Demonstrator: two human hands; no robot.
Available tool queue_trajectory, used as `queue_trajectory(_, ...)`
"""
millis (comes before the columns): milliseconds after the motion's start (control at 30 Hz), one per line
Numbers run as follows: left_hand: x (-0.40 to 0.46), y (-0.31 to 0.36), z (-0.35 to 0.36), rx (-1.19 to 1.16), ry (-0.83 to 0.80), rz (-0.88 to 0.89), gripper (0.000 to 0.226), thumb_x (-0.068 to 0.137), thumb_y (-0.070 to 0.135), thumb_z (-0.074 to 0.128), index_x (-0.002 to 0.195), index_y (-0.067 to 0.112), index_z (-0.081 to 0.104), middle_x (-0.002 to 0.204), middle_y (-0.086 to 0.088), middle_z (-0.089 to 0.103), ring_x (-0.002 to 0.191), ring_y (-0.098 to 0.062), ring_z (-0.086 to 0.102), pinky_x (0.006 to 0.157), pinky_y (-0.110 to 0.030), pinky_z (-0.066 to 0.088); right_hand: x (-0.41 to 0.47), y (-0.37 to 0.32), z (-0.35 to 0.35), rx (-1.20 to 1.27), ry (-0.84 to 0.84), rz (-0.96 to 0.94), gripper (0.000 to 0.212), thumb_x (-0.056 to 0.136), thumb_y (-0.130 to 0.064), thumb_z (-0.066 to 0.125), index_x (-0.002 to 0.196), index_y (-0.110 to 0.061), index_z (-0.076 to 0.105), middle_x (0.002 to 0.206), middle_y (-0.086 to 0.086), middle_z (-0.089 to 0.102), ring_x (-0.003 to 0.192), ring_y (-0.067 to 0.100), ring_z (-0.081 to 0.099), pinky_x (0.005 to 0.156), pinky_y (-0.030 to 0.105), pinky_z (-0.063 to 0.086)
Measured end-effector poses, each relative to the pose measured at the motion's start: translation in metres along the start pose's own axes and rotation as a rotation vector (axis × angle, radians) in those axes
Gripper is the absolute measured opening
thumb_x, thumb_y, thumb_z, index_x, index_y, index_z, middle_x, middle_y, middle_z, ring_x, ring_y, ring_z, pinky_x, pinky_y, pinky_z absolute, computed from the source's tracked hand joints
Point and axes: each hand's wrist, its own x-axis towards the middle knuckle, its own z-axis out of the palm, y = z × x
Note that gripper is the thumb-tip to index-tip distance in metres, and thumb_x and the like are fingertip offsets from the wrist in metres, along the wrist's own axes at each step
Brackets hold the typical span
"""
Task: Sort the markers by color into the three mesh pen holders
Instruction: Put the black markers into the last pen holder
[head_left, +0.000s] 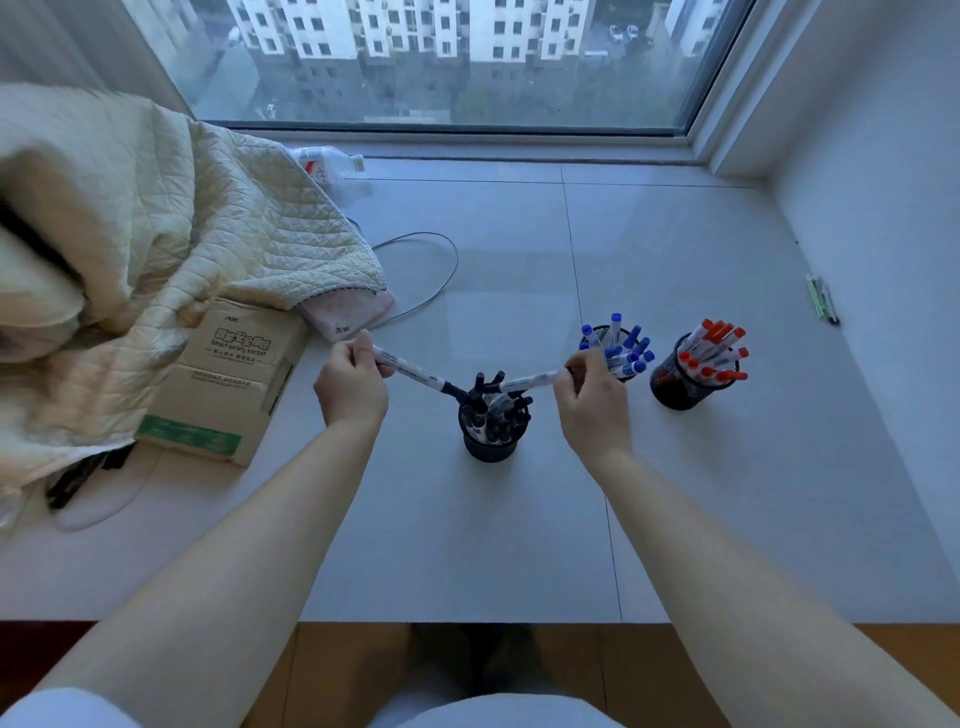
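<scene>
Three black mesh pen holders stand on the white sill. The nearest holder (488, 448) is full of black-capped markers. Behind it to the right, a second holder (597, 332) carries blue-capped markers, and the rightmost holder (675, 395) carries red-capped ones. My left hand (349, 385) grips a black-capped marker (410, 370) by its tail, cap pointing down toward the nearest holder. My right hand (592, 402) grips another black-capped marker (530, 381), its cap end over the same holder.
A cardboard box (228, 384) lies left of the holders under a quilted cream blanket (156, 218). A grey cable (431, 270) loops behind, with a plastic bottle (327, 163) near the window. A few pens (823, 299) lie by the right wall.
</scene>
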Motion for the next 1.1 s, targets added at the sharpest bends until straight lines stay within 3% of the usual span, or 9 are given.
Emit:
queue_trajectory(100, -0.004, -0.002, -0.004, -0.131, 0.038, -0.159, 0.035, 0.097, 0.04, 0.039, 0.075, 0.016, 0.053, 0.069, 0.001, 0.061, 0.064, -0.009, 0.061, 0.067, -0.028, 0.049, 0.002, 0.005, -0.01, 0.089, 0.11, 0.191, 0.017, 0.093, -0.015, 0.04, 0.097, -0.007, 0.055, 0.078, 0.007, 0.059, 0.066, 0.02, 0.05, 0.058, 0.029, 0.037)
queue_trajectory(200, -0.01, -0.002, -0.007, -0.375, 0.056, -0.355, 0.03, 0.098, 0.032, 0.041, 0.075, 0.014, 0.05, 0.07, 0.0, 0.058, 0.059, -0.006, 0.057, 0.059, -0.022, 0.049, 0.005, 0.009, -0.017, 0.185, 0.105, 0.412, 0.03, 0.095, -0.017, 0.035, 0.099, -0.01, 0.064, 0.079, 0.005, 0.061, 0.065, 0.014, 0.049, 0.055, 0.027, 0.043)
queue_trajectory(333, -0.018, -0.002, -0.011, -0.621, 0.049, -0.525, 0.028, 0.099, 0.024, 0.043, 0.079, 0.007, 0.053, 0.074, -0.003, 0.057, 0.063, -0.007, 0.056, 0.058, -0.02, 0.049, 0.002, 0.007, -0.02, 0.691, 0.088, 0.78, 0.026, 0.096, -0.019, 0.042, 0.086, -0.007, 0.063, 0.066, 0.003, 0.052, 0.055, 0.012, 0.045, 0.051, 0.023, 0.044)
queue_trajectory(433, -0.022, -0.002, -0.015, -0.739, 0.022, -0.645, 0.028, 0.098, 0.02, 0.046, 0.075, 0.005, 0.054, 0.073, -0.005, 0.057, 0.061, -0.008, 0.055, 0.056, -0.02, 0.05, -0.002, 0.002, -0.02, 0.963, 0.068, 0.918, 0.023, 0.096, -0.017, 0.046, 0.077, -0.008, 0.057, 0.068, 0.005, 0.056, 0.053, 0.009, 0.044, 0.053, 0.022, 0.044)
queue_trajectory(633, -0.03, -0.009, -0.015, -0.85, -0.115, -0.752, 0.023, 0.097, 0.019, 0.046, 0.08, 0.004, 0.051, 0.081, -0.006, 0.058, 0.037, -0.001, 0.052, 0.057, -0.018, 0.046, -0.009, 0.006, -0.017, 1.183, -0.058, 0.895, 0.018, 0.096, -0.009, 0.044, 0.083, -0.002, 0.054, 0.079, 0.01, 0.057, 0.063, 0.011, 0.048, 0.059, 0.022, 0.048)
queue_trajectory(733, -0.035, -0.015, -0.012, -0.839, -0.133, -0.748, 0.02, 0.096, 0.016, 0.049, 0.082, 0.003, 0.052, 0.076, -0.004, 0.053, 0.052, -0.005, 0.053, 0.062, -0.02, 0.049, -0.012, 0.013, -0.016, 1.155, -0.141, 0.833, 0.014, 0.097, -0.007, 0.044, 0.088, -0.004, 0.054, 0.082, 0.01, 0.058, 0.07, 0.015, 0.055, 0.067, 0.024, 0.05)
queue_trajectory(867, -0.044, -0.02, -0.008, -0.844, -0.24, -0.726, 0.014, 0.098, 0.007, 0.041, 0.089, 0.009, 0.051, 0.081, -0.007, 0.055, 0.065, -0.011, 0.063, 0.092, -0.032, 0.048, -0.017, 0.017, -0.013, 0.876, -0.287, 0.687, 0.006, 0.093, -0.003, 0.048, 0.099, -0.003, 0.048, 0.094, 0.013, 0.062, 0.084, 0.022, 0.063, 0.074, 0.027, 0.052)
queue_trajectory(967, -0.047, -0.022, -0.005, -0.832, -0.286, -0.692, 0.017, 0.098, 0.004, 0.038, 0.091, 0.013, 0.05, 0.084, -0.008, 0.057, 0.072, -0.015, 0.067, 0.094, -0.036, 0.046, -0.016, 0.014, -0.008, 0.703, -0.276, 0.608, 0.013, 0.089, 0.001, 0.052, 0.099, -0.005, 0.046, 0.093, 0.013, 0.061, 0.083, 0.024, 0.063, 0.075, 0.03, 0.051)
queue_trajectory(1100, -0.05, -0.025, -0.002, -0.655, -0.314, -0.614, 0.013, 0.097, 0.006, 0.043, 0.09, 0.016, 0.05, 0.09, -0.004, 0.062, 0.085, -0.017, 0.063, 0.088, -0.037, 0.047, -0.012, 0.01, 0.001, 0.56, -0.293, 0.522, 0.013, 0.088, -0.002, 0.055, 0.101, -0.002, 0.056, 0.082, 0.006, 0.058, 0.072, 0.014, 0.058, 0.067, 0.024, 0.05)
